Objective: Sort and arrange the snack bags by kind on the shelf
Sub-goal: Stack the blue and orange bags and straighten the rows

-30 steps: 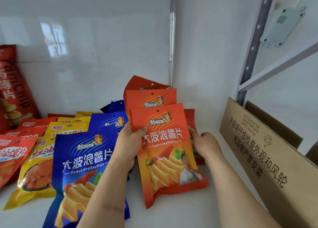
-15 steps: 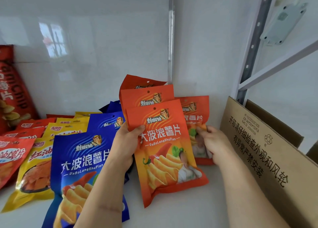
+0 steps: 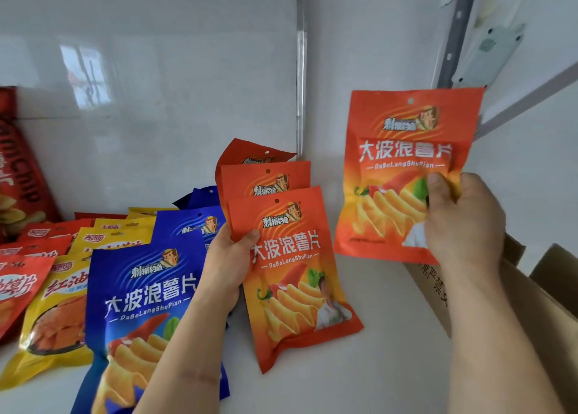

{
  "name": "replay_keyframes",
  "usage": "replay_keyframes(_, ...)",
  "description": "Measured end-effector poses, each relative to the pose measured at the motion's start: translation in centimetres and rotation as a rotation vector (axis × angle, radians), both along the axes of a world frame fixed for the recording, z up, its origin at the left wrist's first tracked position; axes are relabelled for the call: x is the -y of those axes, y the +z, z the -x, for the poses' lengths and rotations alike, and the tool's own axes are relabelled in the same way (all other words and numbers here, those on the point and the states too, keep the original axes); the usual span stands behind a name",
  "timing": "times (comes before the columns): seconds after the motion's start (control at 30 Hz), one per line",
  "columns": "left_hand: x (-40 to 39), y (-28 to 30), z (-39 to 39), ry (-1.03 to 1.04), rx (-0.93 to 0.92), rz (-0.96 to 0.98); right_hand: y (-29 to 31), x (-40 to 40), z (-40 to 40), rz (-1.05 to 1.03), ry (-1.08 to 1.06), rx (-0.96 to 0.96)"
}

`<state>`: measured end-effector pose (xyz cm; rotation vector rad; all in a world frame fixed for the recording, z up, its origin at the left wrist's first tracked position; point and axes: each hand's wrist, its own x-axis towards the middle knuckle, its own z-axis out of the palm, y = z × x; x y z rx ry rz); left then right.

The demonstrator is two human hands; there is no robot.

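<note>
White shelf board point(image 3: 375, 335) against a glossy white wall carries the orange row, whose front bag point(image 3: 291, 276) stands leaning back, pinched at its upper left edge by the left hand point(image 3: 228, 263). Up and to the right of that row, clear of the board, the right hand point(image 3: 463, 223) grips a loose orange bag point(image 3: 403, 176) by its lower right part, long axis upright and print facing out. That hand is nearer the row's open right side, so the bag probably goes leftward and down to join it; blue bags point(image 3: 147, 291), yellow bags point(image 3: 62, 304) and a cardboard box point(image 3: 516, 307) flank them.

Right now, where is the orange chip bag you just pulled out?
The orange chip bag is in the right hand, raised right of the orange stack, above the cardboard box.
</note>
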<state>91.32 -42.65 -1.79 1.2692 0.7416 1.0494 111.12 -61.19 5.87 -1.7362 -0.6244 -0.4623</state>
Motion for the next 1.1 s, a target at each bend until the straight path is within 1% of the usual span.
replay_keyframes(0.1,0.3,0.0,-0.2,-0.009,0.021,0.027,-0.7,0.6,0.9,0.070,0.152,-0.069)
replay_keyframes(0.23,0.9,0.2,-0.5,-0.025,0.061,0.044,-3.7,0.5,2.8,0.216,0.388,-0.220)
replay_keyframes(0.3,1.2,0.3,-0.6,-0.019,0.081,0.054,-5.3,0.3,3.4,0.271,0.463,-0.297)
replay_keyframes(0.4,1.5,0.2,-0.7,-0.040,0.077,0.071,-7.1,0.1,3.9,0.362,0.515,-0.387)
replay_keyframes(0.57,2.1,0.0,-1.0,-0.024,-0.005,0.064,-8.8,-0.2,4.4,0.452,0.482,-0.436)
replay_keyframes(0.73,2.4,-0.2,-1.2,0.007,0.009,0.112,-9.3,-0.7,4.8,0.505,0.399,-0.415)
replay_keyframes(0.83,2.6,-0.2,-1.1,-0.103,0.082,0.107,-9.5,-0.8,5.0,0.524,0.353,-0.394)
replay_keyframes(0.93,2.6,-0.1,-1.1,-0.184,0.087,0.099,-9.3,-0.8,5.3,0.546,0.336,-0.377)
replay_keyframes(1.03,2.7,-0.3,-1.6,-0.217,0.080,0.076,-9.3,-0.7,5.4,0.559,0.344,-0.378)
replay_keyframes(1.1,3.1,-0.3,-2.1,-0.214,0.112,0.123,-9.2,-0.3,5.3,0.537,0.357,-0.385)
